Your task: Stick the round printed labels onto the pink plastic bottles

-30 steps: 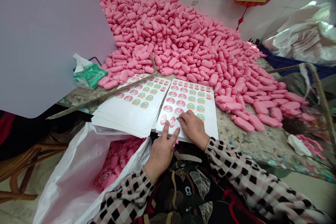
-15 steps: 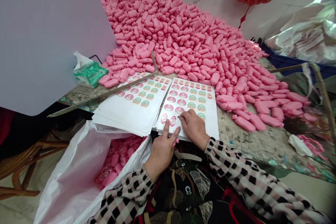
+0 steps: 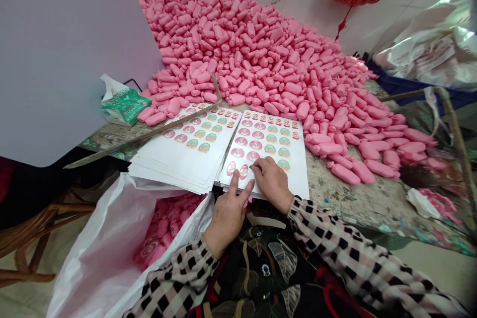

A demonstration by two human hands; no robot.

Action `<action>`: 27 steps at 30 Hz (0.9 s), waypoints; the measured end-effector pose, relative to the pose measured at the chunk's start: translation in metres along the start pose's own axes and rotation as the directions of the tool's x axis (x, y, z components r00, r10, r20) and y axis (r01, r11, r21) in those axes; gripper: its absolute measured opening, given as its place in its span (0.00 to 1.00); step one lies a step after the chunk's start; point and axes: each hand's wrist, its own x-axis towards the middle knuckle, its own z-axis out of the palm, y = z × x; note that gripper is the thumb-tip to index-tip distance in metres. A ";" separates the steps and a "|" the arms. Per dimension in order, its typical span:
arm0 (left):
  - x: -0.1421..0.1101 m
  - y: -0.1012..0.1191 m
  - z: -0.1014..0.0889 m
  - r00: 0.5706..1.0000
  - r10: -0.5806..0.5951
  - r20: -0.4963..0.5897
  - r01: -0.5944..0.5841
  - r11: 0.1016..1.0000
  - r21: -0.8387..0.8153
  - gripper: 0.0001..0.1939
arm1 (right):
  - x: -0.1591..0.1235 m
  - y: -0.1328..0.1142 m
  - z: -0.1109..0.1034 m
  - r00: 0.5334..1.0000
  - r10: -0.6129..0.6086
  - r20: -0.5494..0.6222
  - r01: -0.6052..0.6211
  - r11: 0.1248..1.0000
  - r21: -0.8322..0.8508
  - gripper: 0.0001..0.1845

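Lying on the table, the right-hand stack of sticker sheets [image 3: 257, 184] carries rows of pink, green and red labels. My left hand [image 3: 225, 213] rests at its front edge, two fingers stretched onto the paper near two oval pink stickers [image 3: 237, 170]. A bit of a pink sausage-shaped piece [image 3: 249, 199] shows under that hand, most of it hidden by the fingers. My right hand [image 3: 274, 181] is closed in a pinch beside the oval stickers. From its fingertips sticks a small dark tip [image 3: 251, 166], too small to name.
A large heap of pink sausage-shaped pieces [image 3: 242, 44] covers the table's back. More sheets [image 3: 175, 164] lie to the left under a metal bar [image 3: 149, 134]. A white sack [image 3: 85, 253] with pink pieces stands below. A green tissue pack [image 3: 126, 107] sits at left.
The view has shifted slightly. My right hand's pinch stays by the oval stickers, with the dark tip a little more visible. My left hand keeps its place on the sheet.
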 end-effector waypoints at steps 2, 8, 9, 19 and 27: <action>0.000 0.000 0.000 1.000 -0.003 0.008 0.003 1.000 0.004 0.29 | -0.001 -0.002 0.002 1.000 0.015 -0.016 -0.014 1.000 0.015 0.13; 0.000 -0.001 0.002 1.000 -0.004 0.006 0.004 1.000 0.014 0.29 | 0.006 -0.007 0.005 1.000 0.029 -0.007 -0.029 1.000 0.004 0.14; 0.000 -0.001 0.001 1.000 -0.002 0.009 0.002 1.000 0.018 0.29 | 0.008 -0.007 0.005 1.000 0.020 -0.006 -0.020 1.000 0.003 0.14; 0.000 -0.001 0.001 1.000 -0.001 0.011 0.001 1.000 -0.009 0.30 | 0.014 0.003 -0.004 0.997 -0.048 0.057 0.044 0.996 0.073 0.10; 0.000 -0.001 0.000 1.000 -0.004 0.013 0.004 1.000 -0.029 0.28 | 0.023 0.012 -0.013 0.982 -0.119 0.148 0.100 0.987 0.129 0.09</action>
